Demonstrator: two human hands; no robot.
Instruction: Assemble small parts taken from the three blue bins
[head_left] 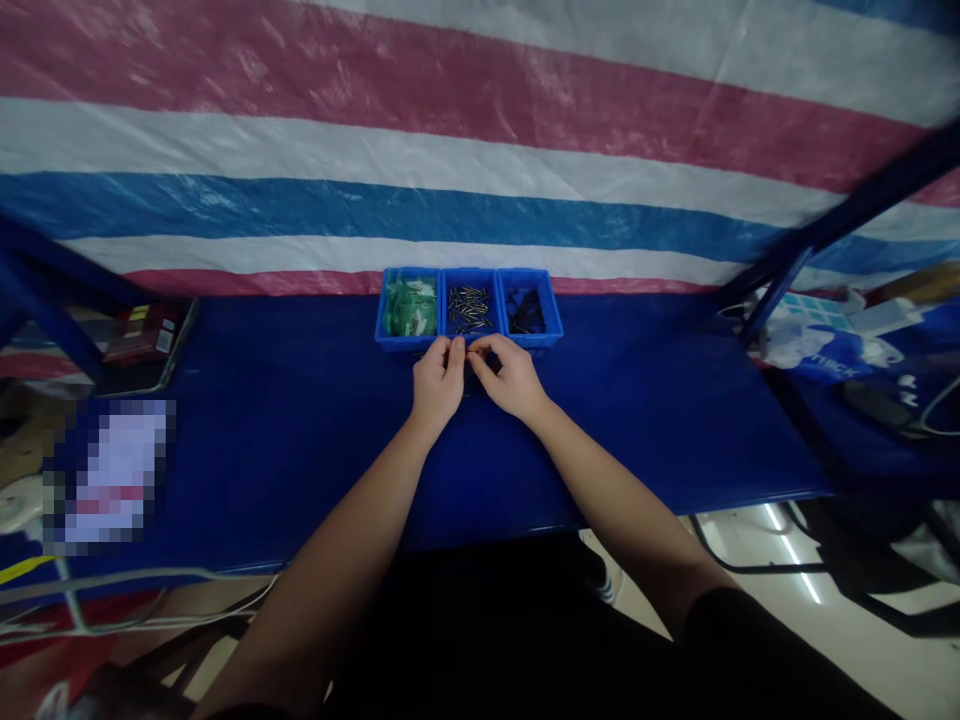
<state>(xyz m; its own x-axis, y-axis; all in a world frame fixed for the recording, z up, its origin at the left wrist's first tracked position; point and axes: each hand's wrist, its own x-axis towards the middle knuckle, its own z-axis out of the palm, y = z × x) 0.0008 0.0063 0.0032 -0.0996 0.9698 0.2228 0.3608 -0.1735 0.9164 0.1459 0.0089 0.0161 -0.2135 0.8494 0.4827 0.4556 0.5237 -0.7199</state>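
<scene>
My left hand (439,380) and my right hand (510,378) rest close together on the blue table (300,430), just in front of three blue bins. Both hands have their fingers pinched toward each other around something too small to make out. The left bin (409,305) holds green plastic pieces. The middle bin (470,306) holds several small metal pins or screws. The right bin (529,310) holds dark small parts.
A striped red, white and blue tarp (480,150) hangs behind the table. A metal tray with a dark box (146,335) sits at the left. A blurred paper (112,475) lies front left. Bags and cables (840,345) crowd the right side.
</scene>
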